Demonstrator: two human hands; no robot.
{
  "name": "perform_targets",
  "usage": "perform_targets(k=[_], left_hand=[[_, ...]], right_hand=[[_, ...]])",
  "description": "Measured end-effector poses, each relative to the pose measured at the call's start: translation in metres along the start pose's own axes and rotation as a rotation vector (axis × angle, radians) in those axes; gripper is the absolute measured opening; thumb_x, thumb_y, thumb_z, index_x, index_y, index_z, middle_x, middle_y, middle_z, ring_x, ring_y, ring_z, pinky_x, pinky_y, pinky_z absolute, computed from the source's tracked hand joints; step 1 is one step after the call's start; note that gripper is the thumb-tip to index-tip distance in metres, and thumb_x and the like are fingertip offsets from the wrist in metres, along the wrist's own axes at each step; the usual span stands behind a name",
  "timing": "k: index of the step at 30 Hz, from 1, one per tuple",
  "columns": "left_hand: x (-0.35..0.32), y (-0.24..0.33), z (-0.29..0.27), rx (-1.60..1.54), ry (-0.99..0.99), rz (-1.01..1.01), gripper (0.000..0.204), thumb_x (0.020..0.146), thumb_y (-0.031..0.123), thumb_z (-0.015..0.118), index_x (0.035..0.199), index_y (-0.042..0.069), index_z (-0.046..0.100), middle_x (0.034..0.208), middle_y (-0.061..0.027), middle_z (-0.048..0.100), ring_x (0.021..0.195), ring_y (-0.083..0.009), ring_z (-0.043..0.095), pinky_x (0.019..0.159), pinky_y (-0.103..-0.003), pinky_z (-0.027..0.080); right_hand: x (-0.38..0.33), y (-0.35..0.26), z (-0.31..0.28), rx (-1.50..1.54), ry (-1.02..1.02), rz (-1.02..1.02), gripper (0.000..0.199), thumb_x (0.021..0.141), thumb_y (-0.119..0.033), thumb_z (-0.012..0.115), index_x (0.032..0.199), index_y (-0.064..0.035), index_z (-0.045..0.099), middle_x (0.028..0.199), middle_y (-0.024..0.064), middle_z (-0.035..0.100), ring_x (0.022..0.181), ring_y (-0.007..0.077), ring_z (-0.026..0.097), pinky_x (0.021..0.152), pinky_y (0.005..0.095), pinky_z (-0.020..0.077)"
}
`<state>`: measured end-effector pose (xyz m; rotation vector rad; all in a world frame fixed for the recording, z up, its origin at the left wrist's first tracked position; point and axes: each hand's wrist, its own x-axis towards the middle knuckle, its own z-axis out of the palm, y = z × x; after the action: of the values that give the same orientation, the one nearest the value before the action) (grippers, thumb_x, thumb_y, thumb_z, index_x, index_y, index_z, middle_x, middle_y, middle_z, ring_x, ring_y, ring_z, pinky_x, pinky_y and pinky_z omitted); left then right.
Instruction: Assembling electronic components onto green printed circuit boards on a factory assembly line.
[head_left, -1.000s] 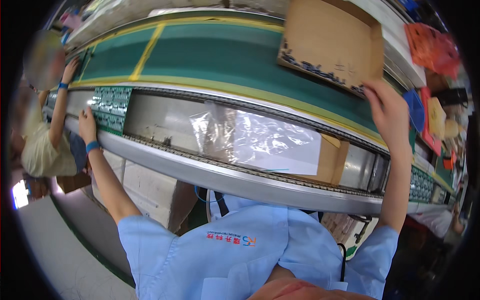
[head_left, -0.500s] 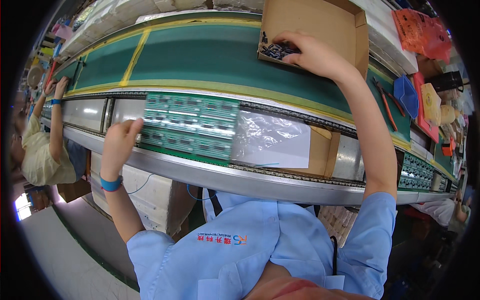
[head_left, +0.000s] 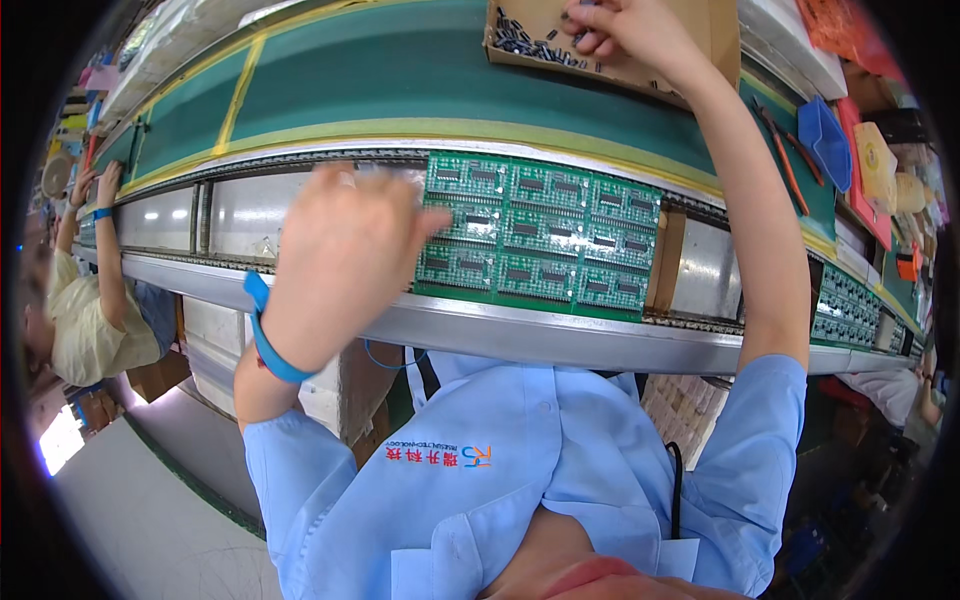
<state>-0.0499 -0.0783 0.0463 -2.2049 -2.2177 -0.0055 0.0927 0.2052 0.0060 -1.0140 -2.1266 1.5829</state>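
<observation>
A green panel of printed circuit boards [head_left: 545, 242], set with rows of dark chips, lies across the two conveyor rails in front of me. My left hand [head_left: 350, 260], smeared by motion, is at the panel's left edge, with one finger reaching onto or just over its corner. Whether it grips anything is hidden by the blur. Over the open cardboard box [head_left: 600, 75] at the back, my right hand [head_left: 625, 35] has its fingers pinched on a small dark component [head_left: 586, 4]. Several loose dark cylindrical components [head_left: 525, 45] lie in the box beside that hand.
Orange-handled pliers [head_left: 785, 160] and a blue plastic bin [head_left: 826, 140] sit on the right of the green mat [head_left: 360, 90]. More circuit boards [head_left: 845, 305] rest farther right on the rails. At the far left, another person [head_left: 95, 290] works at the line.
The circuit board panel has slid right along the rails, and my left hand has followed it. My right hand has risen off the pile of components with one between its fingers. The view has shifted slightly.
</observation>
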Motion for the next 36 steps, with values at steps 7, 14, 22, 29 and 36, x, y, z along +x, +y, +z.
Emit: perform_targets(k=[7, 14, 22, 29, 36], left_hand=[[0.135, 0.005, -0.016, 0.054, 0.315, 0.269, 0.028, 0.09, 0.025, 0.062, 0.095, -0.003, 0.062, 0.092, -0.0166, 0.069, 0.069, -0.0241, 0.068, 0.064, -0.032, 0.053], [0.185, 0.037, -0.006, 0.025, -0.019, 0.043, 0.046, 0.077, 0.04, 0.072, 0.098, -0.001, 0.063, 0.089, -0.0164, 0.07, 0.086, -0.0299, 0.068, 0.074, -0.039, 0.054], [0.2, 0.028, 0.041, -0.219, 0.129, 0.214, 0.014, 0.075, 0.007, 0.057, 0.073, -0.002, 0.068, 0.084, -0.0243, 0.067, 0.083, -0.0375, 0.066, 0.075, -0.044, 0.053], [0.209, 0.011, 0.049, -0.408, 0.367, 0.15, 0.016, 0.078, 0.009, 0.059, 0.074, -0.005, 0.067, 0.073, -0.025, 0.064, 0.074, -0.0399, 0.065, 0.071, -0.044, 0.053], [0.236, -0.025, 0.047, -2.178, -0.319, -0.12, 0.017, 0.097, 0.008, 0.045, 0.096, -0.003, 0.057, 0.085, -0.0106, 0.06, 0.067, -0.0172, 0.06, 0.057, -0.023, 0.053]], right_hand=[[0.003, 0.019, -0.011, 0.076, 0.157, -0.045, 0.008, 0.089, -0.007, 0.062, 0.088, 0.0013, 0.062, 0.072, 0.0074, 0.066, 0.054, 0.0089, 0.059, 0.047, 0.02, 0.0471], [0.007, 0.026, -0.021, 0.166, 0.224, -0.062, 0.009, 0.093, -0.007, 0.053, 0.095, -0.0024, 0.061, 0.075, 0.0049, 0.065, 0.048, 0.0062, 0.05, 0.043, 0.0187, 0.0394], [-0.003, 0.023, -0.038, 0.888, 0.149, 0.068, 0.019, 0.095, -0.005, 0.048, 0.112, 0.0004, 0.053, 0.082, 0.0031, 0.056, 0.06, 0.0069, 0.048, 0.046, 0.0169, 0.0358], [-0.054, 0.003, -0.048, 0.916, -0.225, -0.02, 0.024, 0.094, -0.007, 0.053, 0.116, 0.0027, 0.052, 0.078, 0.0047, 0.057, 0.062, 0.0058, 0.05, 0.047, 0.0149, 0.0355], [-0.106, 0.008, -0.014, 0.538, -0.414, 0.134, 0.03, 0.087, -0.012, 0.066, 0.115, -0.0003, 0.064, 0.091, 0.0086, 0.069, 0.049, -0.0021, 0.044, 0.041, 0.0131, 0.0317]])
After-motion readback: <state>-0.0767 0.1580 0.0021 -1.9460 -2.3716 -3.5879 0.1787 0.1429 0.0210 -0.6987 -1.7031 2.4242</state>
